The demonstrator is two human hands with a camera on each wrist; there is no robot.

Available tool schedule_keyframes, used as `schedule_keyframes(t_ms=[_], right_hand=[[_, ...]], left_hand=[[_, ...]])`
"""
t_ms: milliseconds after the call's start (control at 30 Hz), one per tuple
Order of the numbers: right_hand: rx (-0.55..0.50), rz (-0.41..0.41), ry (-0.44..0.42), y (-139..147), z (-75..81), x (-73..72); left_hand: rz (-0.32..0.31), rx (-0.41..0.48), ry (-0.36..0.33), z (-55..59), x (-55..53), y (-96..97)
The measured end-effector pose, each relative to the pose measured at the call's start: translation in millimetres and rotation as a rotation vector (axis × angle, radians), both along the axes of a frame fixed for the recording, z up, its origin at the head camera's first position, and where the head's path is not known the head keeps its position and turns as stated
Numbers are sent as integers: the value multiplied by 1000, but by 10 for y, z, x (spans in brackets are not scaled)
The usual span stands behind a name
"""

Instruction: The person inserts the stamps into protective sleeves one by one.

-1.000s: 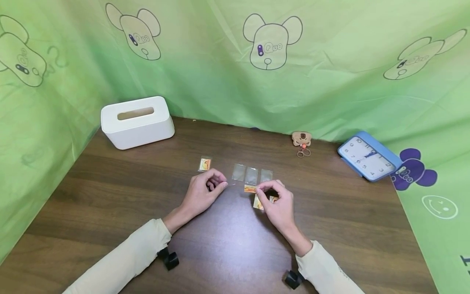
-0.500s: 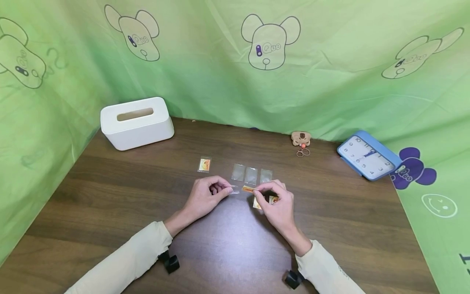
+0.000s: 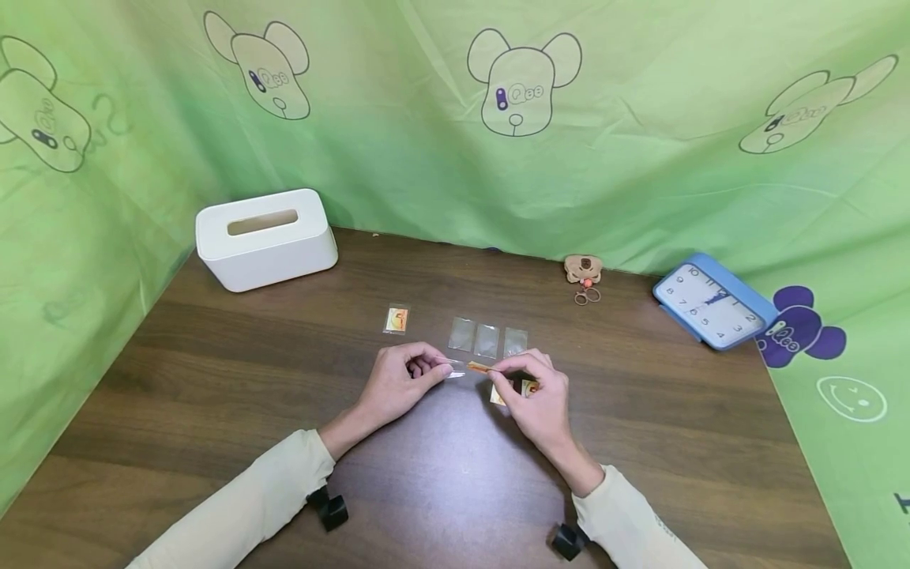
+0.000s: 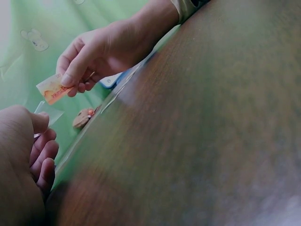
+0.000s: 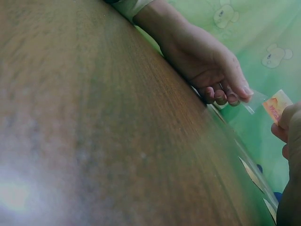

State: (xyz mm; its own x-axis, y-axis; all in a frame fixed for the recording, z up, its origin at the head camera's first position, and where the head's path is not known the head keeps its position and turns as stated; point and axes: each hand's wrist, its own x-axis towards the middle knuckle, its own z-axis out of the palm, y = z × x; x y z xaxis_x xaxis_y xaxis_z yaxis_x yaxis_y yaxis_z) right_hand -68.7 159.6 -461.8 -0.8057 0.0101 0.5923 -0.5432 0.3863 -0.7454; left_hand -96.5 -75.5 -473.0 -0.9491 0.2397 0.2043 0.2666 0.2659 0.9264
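Note:
My left hand point(image 3: 398, 381) pinches a small clear plastic sleeve point(image 5: 255, 102) between thumb and forefinger. Facing it, my right hand point(image 3: 538, 395) pinches a small orange and yellow printed card point(image 4: 52, 89). In the head view the card's left edge sits close to the sleeve's right end; in the right wrist view a narrow gap shows between them. Beneath the right hand lie two more printed cards point(image 3: 499, 394), partly covered by its fingers. Three flat clear sleeves point(image 3: 486, 340) lie in a row just beyond the hands. A card in a clear sleeve point(image 3: 396, 319) rests behind the left hand.
On the brown wooden table point(image 3: 455, 506), a white tissue box point(image 3: 266, 241) stands at the back left. A brown bear-face keychain point(image 3: 584, 270) lies at the back right, with a blue clock point(image 3: 714, 304) farther right. Green printed cloth point(image 3: 412, 158) hangs behind and at the sides.
My left hand has shifted slightly nearer and to the right, and its sleeve now shows more fully. The card in my right hand has tilted and moved slightly left toward the sleeve.

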Motion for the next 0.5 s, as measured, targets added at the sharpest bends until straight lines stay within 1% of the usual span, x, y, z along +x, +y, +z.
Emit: schedule_keyframes(t_ms=[100, 167, 367, 500], right_hand=[[18, 4, -9, 42, -117, -42], [29, 14, -16, 63, -155, -54], [48, 37, -36, 83, -188, -58], [61, 43, -38, 81, -183, -56]], left_hand=[[-1, -3, -5, 0, -1, 1], [-2, -6, -8, 2, 0, 3], [-3, -8, -5, 8, 6, 8], [-14, -12, 27, 7, 13, 9]])
